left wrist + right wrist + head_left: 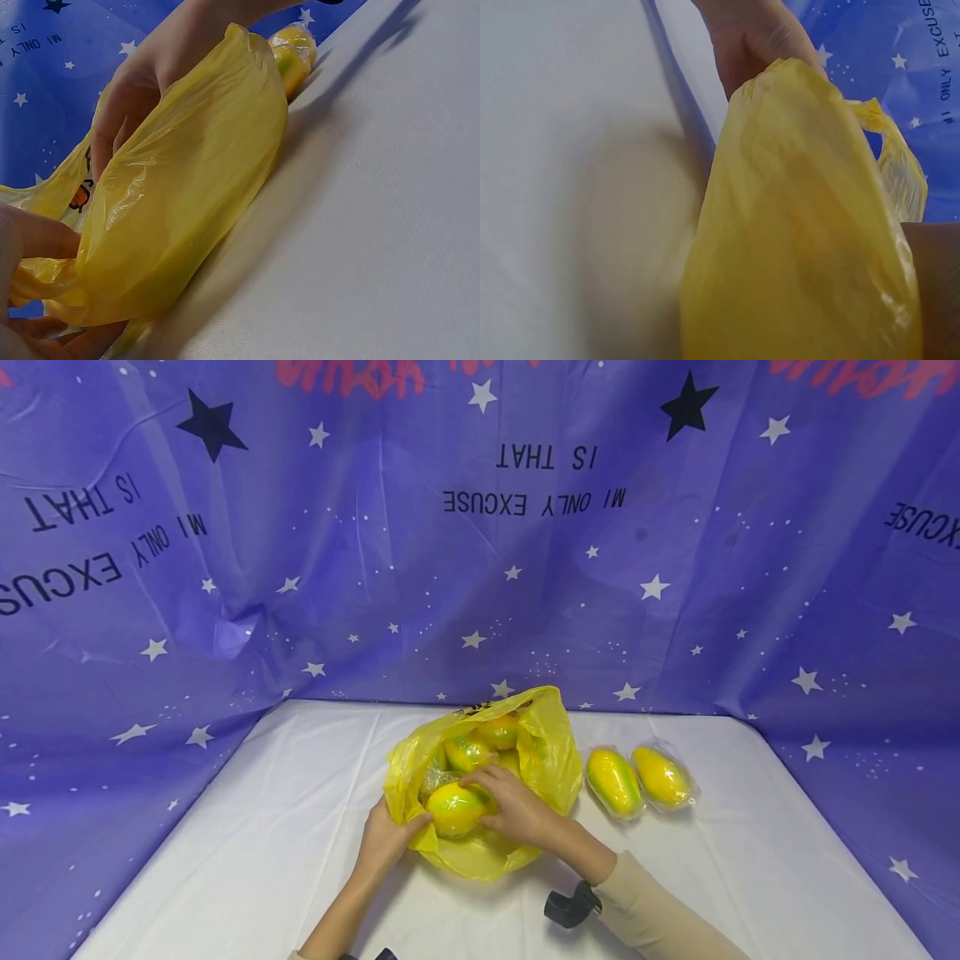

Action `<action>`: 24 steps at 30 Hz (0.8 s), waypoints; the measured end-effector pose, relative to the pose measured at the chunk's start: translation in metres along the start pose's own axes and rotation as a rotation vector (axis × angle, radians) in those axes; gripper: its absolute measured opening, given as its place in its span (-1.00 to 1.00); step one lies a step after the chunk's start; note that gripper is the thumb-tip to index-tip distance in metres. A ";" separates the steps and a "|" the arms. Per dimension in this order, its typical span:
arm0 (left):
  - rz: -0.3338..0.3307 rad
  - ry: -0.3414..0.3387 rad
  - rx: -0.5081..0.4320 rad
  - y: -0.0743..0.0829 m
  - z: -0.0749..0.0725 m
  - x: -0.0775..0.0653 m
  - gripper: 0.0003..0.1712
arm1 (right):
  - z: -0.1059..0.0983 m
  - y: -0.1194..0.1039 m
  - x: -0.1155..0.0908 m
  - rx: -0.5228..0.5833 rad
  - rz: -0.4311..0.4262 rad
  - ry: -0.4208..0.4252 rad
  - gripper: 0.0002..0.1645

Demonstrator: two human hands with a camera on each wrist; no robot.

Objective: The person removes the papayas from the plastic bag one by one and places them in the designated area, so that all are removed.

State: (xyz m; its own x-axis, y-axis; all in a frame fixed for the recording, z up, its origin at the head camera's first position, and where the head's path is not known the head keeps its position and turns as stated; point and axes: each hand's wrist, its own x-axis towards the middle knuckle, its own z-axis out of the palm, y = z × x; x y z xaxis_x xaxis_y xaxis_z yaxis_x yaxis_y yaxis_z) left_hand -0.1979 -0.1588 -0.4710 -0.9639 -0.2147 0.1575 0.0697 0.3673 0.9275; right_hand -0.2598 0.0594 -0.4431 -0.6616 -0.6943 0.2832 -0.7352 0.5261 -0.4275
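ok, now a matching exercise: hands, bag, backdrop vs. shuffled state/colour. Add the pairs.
Things
1. left hand
2. right hand
3. bag
4. backdrop

States/colours
A. purple-blue with stars
B. holding a fruit inside the bag
C. thin yellow plastic
D. gripping the bag's rim

Pairs: 1-D, 2-B, 3-C, 4-A

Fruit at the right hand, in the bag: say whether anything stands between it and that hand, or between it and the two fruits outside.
No other object visibly separates the right hand from the yellow-green fruit. Toward the two wrapped fruits on the table, the right wall of the yellow bag stands in the way.
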 end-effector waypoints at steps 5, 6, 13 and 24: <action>-0.003 0.005 0.014 -0.001 0.001 0.000 -0.40 | -0.003 -0.004 -0.002 -0.068 0.003 0.028 -0.31; -0.007 0.006 0.014 -0.001 0.001 0.000 -0.40 | -0.004 -0.006 -0.003 -0.080 0.005 0.037 -0.31; -0.011 0.007 0.013 -0.001 0.000 0.000 -0.41 | -0.013 -0.020 -0.008 -0.153 0.071 0.083 -0.33; 0.018 0.011 0.008 -0.002 0.000 0.002 -0.43 | -0.030 -0.038 -0.021 -0.151 0.218 0.181 -0.35</action>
State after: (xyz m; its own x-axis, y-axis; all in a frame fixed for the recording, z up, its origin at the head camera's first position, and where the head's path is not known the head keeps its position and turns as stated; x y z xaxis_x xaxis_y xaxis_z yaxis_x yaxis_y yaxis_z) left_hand -0.1999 -0.1596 -0.4728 -0.9595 -0.2181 0.1780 0.0851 0.3780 0.9219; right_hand -0.2223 0.0686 -0.4072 -0.8113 -0.4661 0.3528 -0.5781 0.7292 -0.3661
